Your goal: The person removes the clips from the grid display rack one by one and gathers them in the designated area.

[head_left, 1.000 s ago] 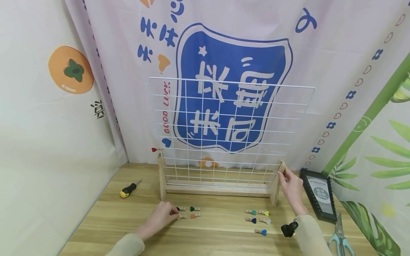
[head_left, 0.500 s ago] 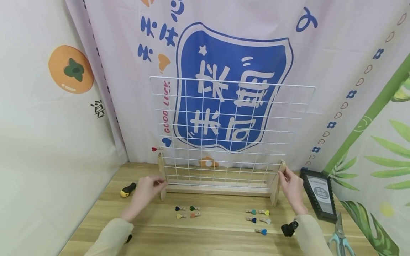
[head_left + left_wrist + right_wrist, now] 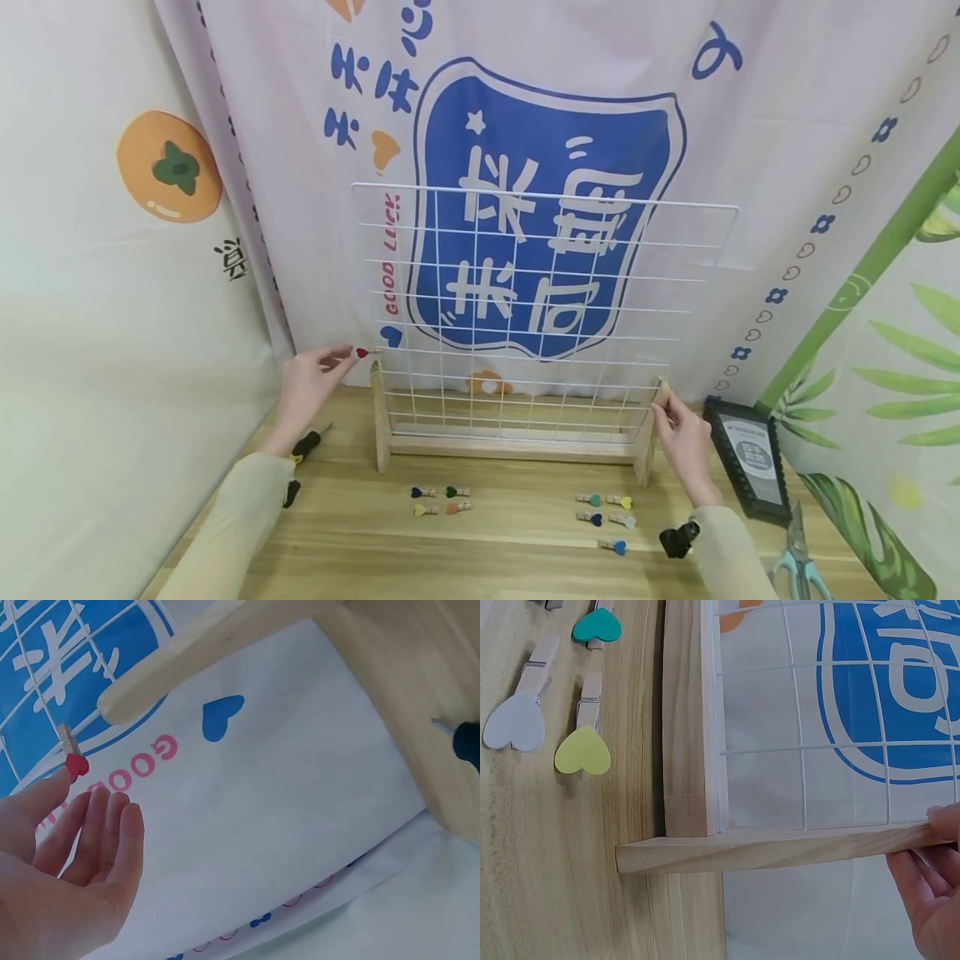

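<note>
A white wire grid (image 3: 510, 275) stands upright in a wooden stand (image 3: 517, 448). Clipped to its left edge is a small clothespin with a red heart (image 3: 362, 353). My left hand (image 3: 311, 387) is raised beside it, thumb tip (image 3: 56, 787) right at the heart and the other fingers loosely bent below. On the other side, my right hand (image 3: 684, 433) pinches the top of the stand's right upright (image 3: 780, 849) between thumb and fingers. Several heart clothespins lie on the table in two groups, among them a yellow one (image 3: 583, 750) and a green one (image 3: 457, 492).
A screwdriver (image 3: 307, 444) lies on the wooden table (image 3: 450, 571) under my left forearm. At the right are a black tray-like holder (image 3: 750, 454) and scissors with light blue handles (image 3: 797, 558). A printed curtain (image 3: 322, 250) hangs close behind the grid.
My left hand has left the clothespins on the table, passed the stand's left upright and risen to the red heart clothespin. My right hand stays on the right upright.
</note>
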Demonstrator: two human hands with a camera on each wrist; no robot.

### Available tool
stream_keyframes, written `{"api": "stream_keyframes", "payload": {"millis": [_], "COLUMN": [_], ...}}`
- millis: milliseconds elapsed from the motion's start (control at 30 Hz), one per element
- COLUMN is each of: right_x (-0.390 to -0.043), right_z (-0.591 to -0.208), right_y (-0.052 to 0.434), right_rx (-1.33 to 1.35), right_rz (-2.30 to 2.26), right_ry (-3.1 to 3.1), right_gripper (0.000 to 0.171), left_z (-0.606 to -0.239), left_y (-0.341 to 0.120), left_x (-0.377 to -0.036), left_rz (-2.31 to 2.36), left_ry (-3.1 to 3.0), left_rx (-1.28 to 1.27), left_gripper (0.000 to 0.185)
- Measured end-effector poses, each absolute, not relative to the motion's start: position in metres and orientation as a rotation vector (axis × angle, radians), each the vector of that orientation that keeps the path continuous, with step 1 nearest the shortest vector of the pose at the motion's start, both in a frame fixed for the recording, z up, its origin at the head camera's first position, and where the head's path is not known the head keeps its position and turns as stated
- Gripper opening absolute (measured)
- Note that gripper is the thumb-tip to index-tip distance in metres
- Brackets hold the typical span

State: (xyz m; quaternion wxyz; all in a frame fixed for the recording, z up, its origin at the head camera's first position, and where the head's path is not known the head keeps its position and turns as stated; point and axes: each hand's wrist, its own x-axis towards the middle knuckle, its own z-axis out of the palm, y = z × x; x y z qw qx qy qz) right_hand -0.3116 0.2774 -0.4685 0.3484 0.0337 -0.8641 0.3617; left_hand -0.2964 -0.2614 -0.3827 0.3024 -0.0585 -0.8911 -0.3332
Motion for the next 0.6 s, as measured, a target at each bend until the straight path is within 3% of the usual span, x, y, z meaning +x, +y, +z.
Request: {"api": "stream_keyframes", "payload": {"millis": [600], "right_x": [-0.312], "right_z": [-0.469], "right_y": [0.277], "right_rx": [0.086], "right_rz": [0.944], "right_ry": [-2.235], "right_gripper": [0.018], "left_z": [-0.380], "left_y": [-0.253], "left_x": [-0.311], "left_rz": [-0.814], "left_ry": [-2.334], "left_rx": [-0.183], "left_gripper": [0.015]}}
